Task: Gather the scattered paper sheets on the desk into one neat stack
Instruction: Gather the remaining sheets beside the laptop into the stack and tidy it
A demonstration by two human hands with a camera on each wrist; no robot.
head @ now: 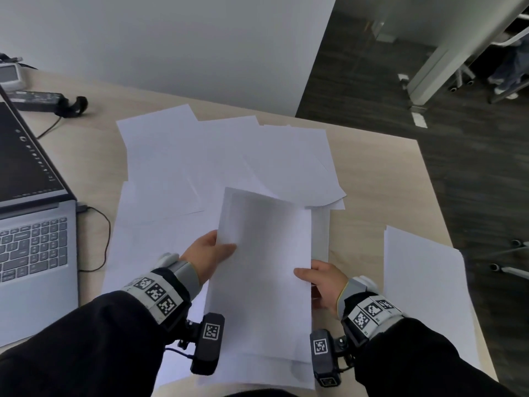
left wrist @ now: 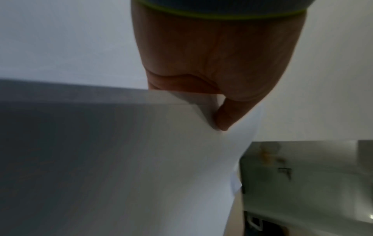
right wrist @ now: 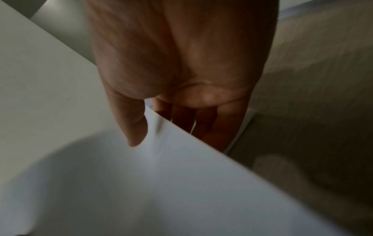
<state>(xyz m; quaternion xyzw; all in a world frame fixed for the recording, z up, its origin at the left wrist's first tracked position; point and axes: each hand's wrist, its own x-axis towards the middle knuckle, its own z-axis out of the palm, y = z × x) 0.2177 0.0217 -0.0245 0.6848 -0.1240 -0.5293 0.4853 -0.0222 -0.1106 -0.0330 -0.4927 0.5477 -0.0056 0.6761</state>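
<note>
Held sheets: while most paper is left loose, a small bundle of sheets (head: 263, 267) is held up over the near edge of the tabletop (head: 366, 156); a slightly offset sheet edge is seen along its right side, so the bundle is judged not yet squared.
Left grip: the left hand (head: 207, 257) is pinched on the bundle's left edge, thumb on top, fingers hidden beneath; the same pinch is shown in the left wrist view (left wrist: 203, 63).
Right grip: the right hand (head: 320, 282) is closed on the right edge, thumb over the top sheet, fingers curled under, as confirmed in the right wrist view (right wrist: 181, 71).
Still scattered: an overlapping spread of sheets (head: 229, 156) is left fanned across the middle of the tabletop; a separate sheet (head: 423, 287) lies apart at the right edge; more paper is seen beneath the held bundle, its count cannot be told.
Progress: an early stage is judged; a few sheets are gathered, the larger share is not.
Remaining: the spread and the lone sheet must be added; the edges must be tapped even; the stack must be set down.
Beside: a laptop (head: 31, 224) is stood at the left.
</note>
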